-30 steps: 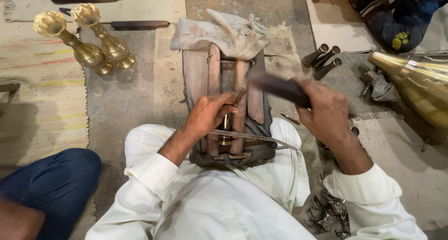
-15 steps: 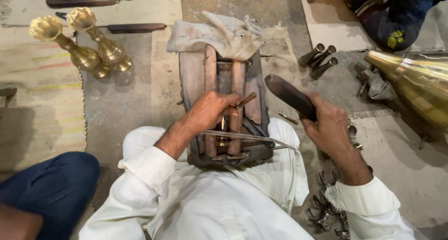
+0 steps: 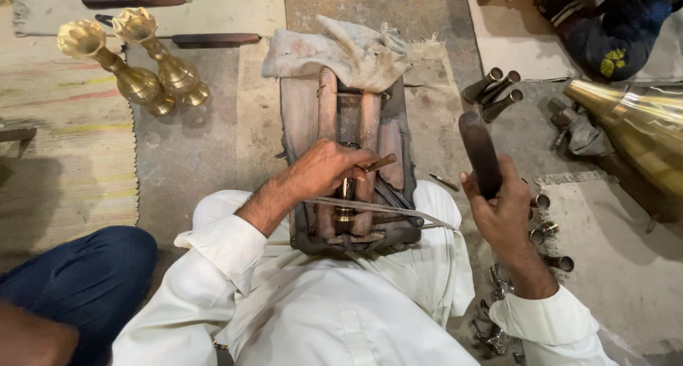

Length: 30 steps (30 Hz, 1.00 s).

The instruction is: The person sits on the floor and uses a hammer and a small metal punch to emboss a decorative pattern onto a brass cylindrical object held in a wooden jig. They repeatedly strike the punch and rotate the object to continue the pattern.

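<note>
I sit on the floor with a worn wooden work block (image 3: 306, 117) between my knees. My left hand (image 3: 324, 168) rests on the block and grips a thin chisel-like tool (image 3: 378, 163) over a small brass piece (image 3: 346, 192) lying among the block's wooden strips. My right hand (image 3: 504, 209) is raised to the right of the block and holds a dark wooden mallet (image 3: 479, 152) upright, well apart from the tool. A thin strap (image 3: 384, 209) runs across the block's near end.
A dirty cloth (image 3: 341, 49) lies on the block's far end. Two brass vases (image 3: 142, 64) stand at the far left beside dark wooden bars (image 3: 213, 40). Small brass tubes (image 3: 491, 87) and a large brass vessel (image 3: 640, 131) lie to the right. Another person's blue-clad leg (image 3: 78, 280) is at the lower left.
My right hand has swung the mallet away from the block, out to the right and up. My left hand stays on the tool at the block.
</note>
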### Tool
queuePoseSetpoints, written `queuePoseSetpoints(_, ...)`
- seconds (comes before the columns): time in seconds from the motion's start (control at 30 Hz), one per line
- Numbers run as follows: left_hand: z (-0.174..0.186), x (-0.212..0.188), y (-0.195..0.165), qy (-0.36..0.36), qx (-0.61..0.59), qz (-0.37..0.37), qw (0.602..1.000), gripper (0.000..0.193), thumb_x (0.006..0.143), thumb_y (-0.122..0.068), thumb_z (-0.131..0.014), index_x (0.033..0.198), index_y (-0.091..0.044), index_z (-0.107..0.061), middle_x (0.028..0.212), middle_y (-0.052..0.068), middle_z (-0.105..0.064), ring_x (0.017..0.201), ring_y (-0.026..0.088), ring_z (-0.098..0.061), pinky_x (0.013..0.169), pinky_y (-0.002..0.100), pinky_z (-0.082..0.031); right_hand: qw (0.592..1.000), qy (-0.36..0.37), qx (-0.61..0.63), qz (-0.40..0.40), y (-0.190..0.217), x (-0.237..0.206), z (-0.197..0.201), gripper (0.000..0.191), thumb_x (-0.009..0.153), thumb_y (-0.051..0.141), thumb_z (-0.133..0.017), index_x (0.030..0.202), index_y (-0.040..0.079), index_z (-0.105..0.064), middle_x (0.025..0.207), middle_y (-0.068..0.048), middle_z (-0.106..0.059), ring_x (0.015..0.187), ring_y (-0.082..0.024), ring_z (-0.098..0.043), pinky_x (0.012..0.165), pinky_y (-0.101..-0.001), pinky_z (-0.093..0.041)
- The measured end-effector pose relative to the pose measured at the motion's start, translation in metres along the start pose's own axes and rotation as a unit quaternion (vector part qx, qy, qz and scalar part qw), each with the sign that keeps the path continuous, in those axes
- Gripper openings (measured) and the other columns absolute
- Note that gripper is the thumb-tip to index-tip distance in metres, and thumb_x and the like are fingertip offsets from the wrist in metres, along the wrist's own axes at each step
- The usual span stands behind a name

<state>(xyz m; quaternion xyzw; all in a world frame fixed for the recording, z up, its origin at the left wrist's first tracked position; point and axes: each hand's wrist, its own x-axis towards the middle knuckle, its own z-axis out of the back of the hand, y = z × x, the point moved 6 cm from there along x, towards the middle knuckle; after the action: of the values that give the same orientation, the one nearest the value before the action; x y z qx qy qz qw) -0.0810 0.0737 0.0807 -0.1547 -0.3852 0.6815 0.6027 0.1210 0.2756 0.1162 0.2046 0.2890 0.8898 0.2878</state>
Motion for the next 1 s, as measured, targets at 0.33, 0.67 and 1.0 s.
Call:
queuePoseSetpoints(0.33, 0.004, 0.001, -0.008, 0.012, 0.032, -0.032, 0.999, 0.027, 0.088, -0.011, -0.074, 0.115, -0.009, -0.072, 0.089, 0.014, -0.075, 0.079, 0.034, -0.073, 0.067, 0.043, -0.056, 0.963, -0.021, -0.153, 0.222, 0.033, -0.017, 0.000, 0.042, 0.079, -0.001, -0.072, 0.120, 0.007, -0.066, 0.096, -0.016, -0.068, 0.086, -0.036, -0.068, 0.077, -0.0447, -0.053)
queuePoseSetpoints(0.67, 0.007, -0.029, 0.007, -0.143, -0.125, 0.020, 0.982, 0.036, 0.090, -0.003, -0.075, 0.125, -0.003, -0.065, 0.106, 0.015, -0.077, 0.096, 0.026, -0.078, 0.078, 0.035, -0.062, 0.995, 0.012, 0.030, 0.096, -0.004, -0.009, -0.009, 0.037, 0.090, 0.011, -0.078, 0.121, 0.002, -0.061, 0.086, -0.014, -0.073, 0.072, -0.025, -0.070, 0.063, -0.0347, -0.055)
queuePoseSetpoints(1.0, -0.013, -0.049, 0.023, -0.253, -0.128, 0.045, 0.958, 0.031, 0.094, -0.003, -0.075, 0.124, 0.001, -0.065, 0.102, 0.015, -0.077, 0.094, 0.020, -0.078, 0.080, 0.032, -0.063, 0.908, 0.034, -0.234, 0.346, 0.102, 0.036, 0.003, 0.045, 0.085, 0.006, -0.073, 0.129, 0.014, -0.068, 0.093, -0.010, -0.072, 0.080, -0.028, -0.070, 0.071, -0.0411, -0.054)
